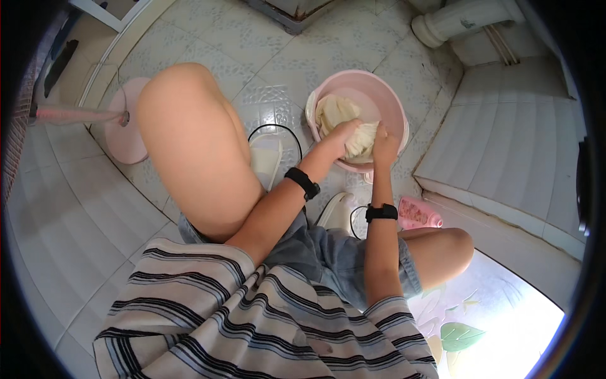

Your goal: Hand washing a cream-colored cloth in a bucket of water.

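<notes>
A pink plastic basin (378, 90) with pale handles stands on the tiled floor in front of me. In it lies a cream-coloured cloth (337, 110), bunched and wet-looking, with one part lifted towards the near rim. My left hand (343, 135) grips that raised part from the left. On its other side my right hand (386, 142) holds the same cloth, fingers curled around it. Both hands are over the near half of the basin, a short stretch of gathered cloth between them. Some fingertips are hidden by the fabric.
A pink bottle (419, 214) lies beside my right knee. White shoes (266, 158) are on my feet, near the basin. To the left stands a pink round base with a pole (80, 115). A tiled ledge (502, 156) borders the right side; a white pedestal (464, 21) is at the back right.
</notes>
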{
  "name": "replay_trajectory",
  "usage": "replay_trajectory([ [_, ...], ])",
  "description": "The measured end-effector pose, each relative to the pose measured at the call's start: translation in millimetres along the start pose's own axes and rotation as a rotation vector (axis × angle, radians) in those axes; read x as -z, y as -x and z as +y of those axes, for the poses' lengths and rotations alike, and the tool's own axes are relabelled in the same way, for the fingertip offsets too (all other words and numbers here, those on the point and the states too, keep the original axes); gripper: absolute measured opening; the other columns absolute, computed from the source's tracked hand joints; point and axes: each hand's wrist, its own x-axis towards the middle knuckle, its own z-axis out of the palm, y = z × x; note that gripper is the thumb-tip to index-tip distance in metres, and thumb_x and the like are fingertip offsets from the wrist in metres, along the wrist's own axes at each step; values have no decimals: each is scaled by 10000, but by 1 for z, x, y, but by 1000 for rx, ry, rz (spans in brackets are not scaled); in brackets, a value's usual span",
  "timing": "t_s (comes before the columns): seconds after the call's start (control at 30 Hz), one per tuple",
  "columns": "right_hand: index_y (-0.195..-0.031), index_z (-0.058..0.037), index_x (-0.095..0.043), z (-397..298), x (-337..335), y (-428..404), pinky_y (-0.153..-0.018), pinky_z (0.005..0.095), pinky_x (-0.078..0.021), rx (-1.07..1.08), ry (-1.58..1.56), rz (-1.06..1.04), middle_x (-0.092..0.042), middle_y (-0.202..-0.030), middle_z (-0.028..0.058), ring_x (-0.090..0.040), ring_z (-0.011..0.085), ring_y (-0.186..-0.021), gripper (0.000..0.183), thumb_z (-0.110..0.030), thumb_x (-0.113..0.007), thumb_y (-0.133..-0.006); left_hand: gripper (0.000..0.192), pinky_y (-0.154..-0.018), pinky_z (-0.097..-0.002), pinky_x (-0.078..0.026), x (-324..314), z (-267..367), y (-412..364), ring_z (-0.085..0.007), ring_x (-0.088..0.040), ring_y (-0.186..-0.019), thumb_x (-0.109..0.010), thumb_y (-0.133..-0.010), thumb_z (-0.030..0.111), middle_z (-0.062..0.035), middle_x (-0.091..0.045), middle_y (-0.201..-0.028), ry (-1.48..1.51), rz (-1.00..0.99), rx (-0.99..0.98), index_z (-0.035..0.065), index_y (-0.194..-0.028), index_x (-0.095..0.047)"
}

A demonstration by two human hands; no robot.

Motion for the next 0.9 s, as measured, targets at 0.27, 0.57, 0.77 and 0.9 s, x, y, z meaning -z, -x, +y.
replay_trajectory([
  [0.27, -962, -37, -595, 25, 9, -11, -763, 348, -467, 210, -497, -49, -605, -972, 109, -595, 238, -875, 249, -94, -637, -724, 295, -713, -244, -433, -10, 45, 29, -121, -552, -843, -533, -860, 280, -39, -606, -894, -604, 181, -361, 1, -910, -617],
  [0.57, -1055, -43, -567, 35, -24, 8, -859, 374, -420, 454, -200, -53, -569, -1086, 150, -521, 311, -1006, 361, -58, -607, -697, 278, -733, -263, -443, -45, 58, 40, -120, -562, -805, -523, -880, 255, -36, -608, -892, -574, 75, -514, -7, -943, -591],
  [0.77, -980, 21, -574, 49, 5, -19, -792, 361, -429, -75, -403, -105, -574, -992, 179, -533, 270, -870, 271, -77, -487, -743, 265, -856, -272, -406, -27, 80, 36, -155, -524, -977, -532, -862, 202, -98, -563, -1058, -544, 49, -450, 6, -1039, -554],
  [0.9, -1034, 36, -544, 69, -1, -38, -814, 354, -450, -360, -1334, 181, -569, -1029, 151, -545, 219, -889, 345, -53, -405, -730, 735, -980, -341, -339, -22, 64, 20, -271, -410, -1173, -695, -715, 239, -186, -396, -1292, -1166, 28, -688, 7, -1303, -320],
])
